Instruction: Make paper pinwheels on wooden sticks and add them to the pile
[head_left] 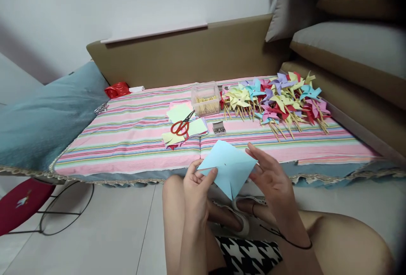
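A light blue square of paper [229, 166], slit inward from its corners and with a small mark at its middle, is held up over my knees. My left hand [197, 186] pinches its left corner, thumb on top and fingers beneath. At the right corner, my right hand [273, 178] has its fingers stretched out and apart; whether they touch the paper's edge I cannot tell. Beyond the paper, a small open box of metal pins [218, 128] rests on the striped cloth. Red-handled scissors [182, 126] lie across stacks of coloured paper squares [197, 127].
A clear plastic box [206, 108] holds thin wooden sticks. Many finished paper pinwheels [281, 93] are heaped to its right. The striped cloth [127, 139] covers a low seat. A red plastic bag [117, 90] lies at back left, and a red stool [23, 205] stands on the floor.
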